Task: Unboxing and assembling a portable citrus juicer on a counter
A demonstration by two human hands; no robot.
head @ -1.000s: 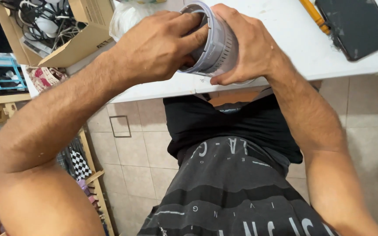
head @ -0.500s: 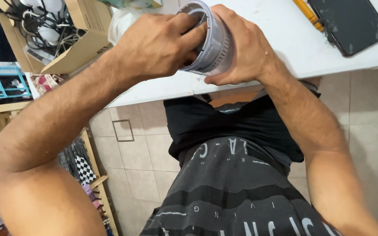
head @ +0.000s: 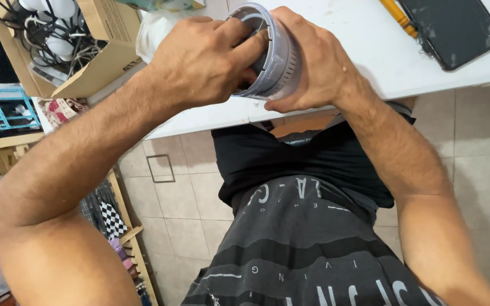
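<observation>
Head view, looking down at both hands. The left hand (head: 199, 59) curls its fingers (head: 245, 48) over the open mouth of a round grey ribbed plastic housing (head: 279, 62), with the fingertips reaching inside the rim and the thumb pressed on its near wall. The right hand (head: 313, 62) wraps the opposite side of the same housing: fingers closed around the ribbed wall, thumb along the lower edge. Both hands thus grip the housing firmly between them. The housing is held tilted on its side, just above the near edge of a white worktop (head: 370, 51); whether it touches the surface cannot be told.

Behind the left hand, a crumpled translucent white plastic bag (head: 154, 31) lies on the worktop. Further left stands an open brown cardboard box (head: 103, 51), set at an angle, holding white bulb-like parts and tangled dark cables (head: 58, 28). At the far right of the worktop lies a flat black rectangular slab, a phone or tablet (head: 455, 28), with a dusty face, and just beside it a yellow pencil-like tool (head: 398, 17).

To the left, below the table, a wooden shelf (head: 7, 141) carries a blue wire-frame item (head: 1, 107); lower down, a black-and-white chequered package (head: 112, 218) stands among small goods. The floor (head: 182, 192) is of pale beige tiles.
</observation>
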